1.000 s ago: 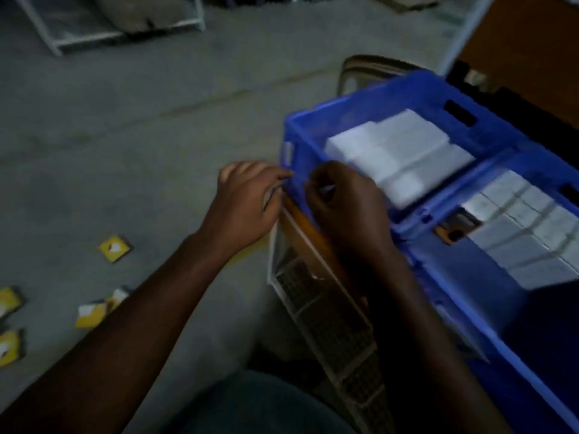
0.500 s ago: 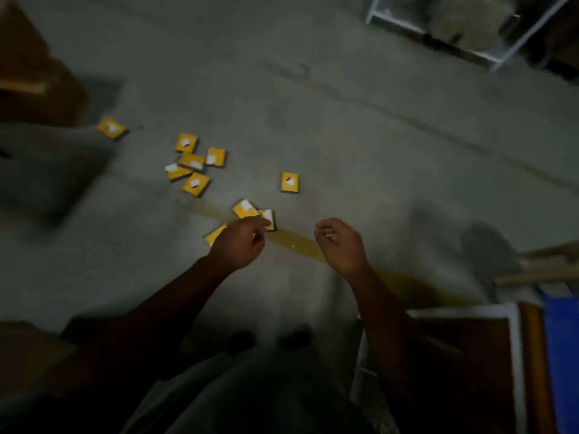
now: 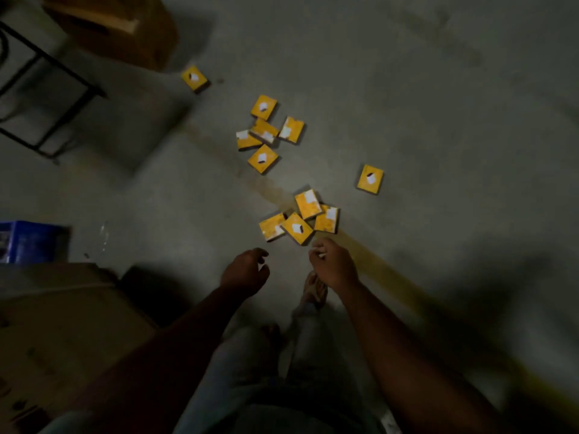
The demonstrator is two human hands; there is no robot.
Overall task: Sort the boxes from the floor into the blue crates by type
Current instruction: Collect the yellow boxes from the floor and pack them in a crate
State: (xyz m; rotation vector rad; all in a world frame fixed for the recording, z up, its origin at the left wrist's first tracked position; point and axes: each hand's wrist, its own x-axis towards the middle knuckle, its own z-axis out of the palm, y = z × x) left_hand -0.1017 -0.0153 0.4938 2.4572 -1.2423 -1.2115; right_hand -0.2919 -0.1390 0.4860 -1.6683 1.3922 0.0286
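Several small yellow boxes with white labels lie scattered on the grey floor. A near cluster (image 3: 297,227) sits just beyond my hands, another cluster (image 3: 264,133) lies farther off, and single boxes lie to the right (image 3: 370,179) and far back (image 3: 194,78). My left hand (image 3: 246,272) hangs above the floor with loosely curled fingers, holding nothing. My right hand (image 3: 332,264) hovers just short of the near cluster, fingers curled, nothing visible in it. A blue crate (image 3: 29,241) shows at the left edge.
A cardboard box (image 3: 56,333) stands at the lower left. A black metal frame (image 3: 47,92) and a brown cardboard box (image 3: 119,29) stand at the upper left. A yellow floor stripe (image 3: 376,261) runs diagonally under the boxes. My legs and feet are below my hands.
I have turned from the blue crates of white boxes to the floor. Both hands left the crate edge and now hang over the yellow boxes, closer to the near cluster.
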